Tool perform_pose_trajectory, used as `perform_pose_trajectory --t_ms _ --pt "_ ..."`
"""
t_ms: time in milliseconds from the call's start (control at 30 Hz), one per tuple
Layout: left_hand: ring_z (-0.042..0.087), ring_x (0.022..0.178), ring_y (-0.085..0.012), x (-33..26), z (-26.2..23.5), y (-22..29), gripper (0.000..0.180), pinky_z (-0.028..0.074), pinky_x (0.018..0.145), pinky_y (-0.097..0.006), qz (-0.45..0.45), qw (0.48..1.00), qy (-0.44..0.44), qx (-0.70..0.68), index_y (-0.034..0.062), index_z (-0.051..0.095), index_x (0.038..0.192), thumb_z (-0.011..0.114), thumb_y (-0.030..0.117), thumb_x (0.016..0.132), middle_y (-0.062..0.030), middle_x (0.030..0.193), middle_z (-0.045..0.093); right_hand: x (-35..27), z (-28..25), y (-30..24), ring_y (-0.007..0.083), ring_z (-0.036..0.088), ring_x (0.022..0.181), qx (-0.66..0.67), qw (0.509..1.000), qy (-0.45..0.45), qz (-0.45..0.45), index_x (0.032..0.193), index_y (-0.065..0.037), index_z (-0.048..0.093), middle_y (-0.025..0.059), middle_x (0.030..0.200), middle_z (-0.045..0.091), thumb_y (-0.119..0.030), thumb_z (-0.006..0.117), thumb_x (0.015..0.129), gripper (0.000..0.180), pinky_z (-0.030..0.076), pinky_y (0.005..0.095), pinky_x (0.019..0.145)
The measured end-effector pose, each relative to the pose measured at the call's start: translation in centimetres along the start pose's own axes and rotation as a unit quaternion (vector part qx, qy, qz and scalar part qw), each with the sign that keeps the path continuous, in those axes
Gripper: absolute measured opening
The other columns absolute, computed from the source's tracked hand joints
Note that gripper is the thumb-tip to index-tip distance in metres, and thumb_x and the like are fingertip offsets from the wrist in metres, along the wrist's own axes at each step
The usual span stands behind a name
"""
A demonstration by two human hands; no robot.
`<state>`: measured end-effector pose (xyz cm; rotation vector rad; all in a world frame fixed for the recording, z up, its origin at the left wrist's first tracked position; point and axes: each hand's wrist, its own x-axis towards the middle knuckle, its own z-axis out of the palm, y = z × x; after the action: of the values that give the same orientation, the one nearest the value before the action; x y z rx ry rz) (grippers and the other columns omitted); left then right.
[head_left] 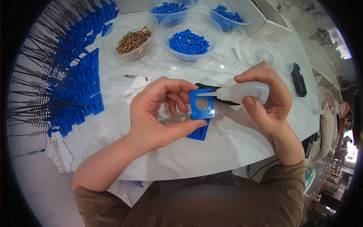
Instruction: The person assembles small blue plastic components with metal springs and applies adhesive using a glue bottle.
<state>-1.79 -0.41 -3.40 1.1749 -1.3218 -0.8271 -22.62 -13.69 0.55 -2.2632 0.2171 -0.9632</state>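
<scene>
My left hand [157, 113] pinches a blue plastic part [210, 109] by its left side, between thumb and fingers. A round hole goes through the part's flat face. Below it shows a slotted blue section [199, 133]; whether the two are joined I cannot tell. My right hand [270, 100] is closed around a translucent white squeeze bottle [242, 92], held on its side. Its thin nozzle points left, with the tip over the part's upper edge; touching or just above, I cannot tell. A black tool [230, 102], partly covered by the bottle, lies behind.
Clear bowls of brass-coloured screws [134, 41], small blue pieces [189, 42] and more blue parts [169, 7] stand at the back. Rows of blue parts with springs [81, 81] line the left. A black-handled tool [298, 80] and a white cone [236, 53] lie right; crumpled tissue [133, 90] lies left.
</scene>
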Motion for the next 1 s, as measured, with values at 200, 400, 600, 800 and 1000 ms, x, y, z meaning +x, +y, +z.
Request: perform_pose_trajectory --t_ms 200,400,600,800,1000 --pt "0.053 0.076 -0.0064 -0.04 -0.08 0.27 0.058 0.042 0.067 -0.021 -0.017 1.000 -0.009 0.006 -0.0012 0.058 0.109 0.086 0.007 0.060 -0.0023 0.091 0.059 0.04 -0.06 0.02 0.0180 0.058 0.076 -0.016 1.000 -0.005 -0.006 0.099 0.002 0.064 0.0103 0.088 0.063 -0.002 0.065 0.067 0.033 0.043 0.0267 0.068" --pt "0.054 0.072 -0.0045 -0.12 0.06 -0.03 0.052 0.042 0.064 -0.019 0.002 1.000 0.004 0.005 0.0037 0.060 0.108 0.085 0.010 0.063 -0.0006 0.088 0.061 0.13 -0.15 -0.14 0.0179 0.058 0.078 -0.020 1.000 -0.018 -0.016 0.101 0.002 0.063 0.0109 0.090 0.064 -0.001 0.064 0.068 0.033 0.043 0.0269 0.068" --pt "0.054 0.072 -0.0045 0.01 0.05 0.04 0.052 0.042 0.064 -0.019 0.000 1.000 0.005 0.002 0.0034 0.060 0.108 0.085 0.009 0.063 -0.0011 0.088 0.062 -0.32 -0.08 0.04 0.0177 0.057 0.081 0.034 0.999 0.022 -0.003 0.103 0.005 0.061 0.0122 0.096 0.063 -0.001 0.064 0.069 0.034 0.043 0.0270 0.070" --pt "0.054 0.072 -0.0048 -0.01 -0.04 0.11 0.052 0.042 0.065 -0.019 0.006 1.000 0.013 0.010 0.0037 0.060 0.108 0.085 0.008 0.062 -0.0011 0.089 0.062 -0.16 -0.55 -0.26 0.0181 0.057 0.079 0.011 0.999 0.015 -0.031 0.100 0.005 0.062 0.0118 0.094 0.064 -0.002 0.063 0.065 0.036 0.044 0.0285 0.070" --pt "0.054 0.071 -0.0046 0.00 0.05 0.05 0.053 0.041 0.064 -0.019 0.010 1.000 0.023 0.005 0.0043 0.060 0.107 0.086 0.007 0.060 -0.0006 0.087 0.062 -0.07 -0.26 -0.29 0.0193 0.058 0.073 0.011 0.998 -0.005 -0.063 0.095 0.004 0.064 0.0114 0.087 0.067 -0.004 0.064 0.060 0.035 0.045 0.0285 0.065"
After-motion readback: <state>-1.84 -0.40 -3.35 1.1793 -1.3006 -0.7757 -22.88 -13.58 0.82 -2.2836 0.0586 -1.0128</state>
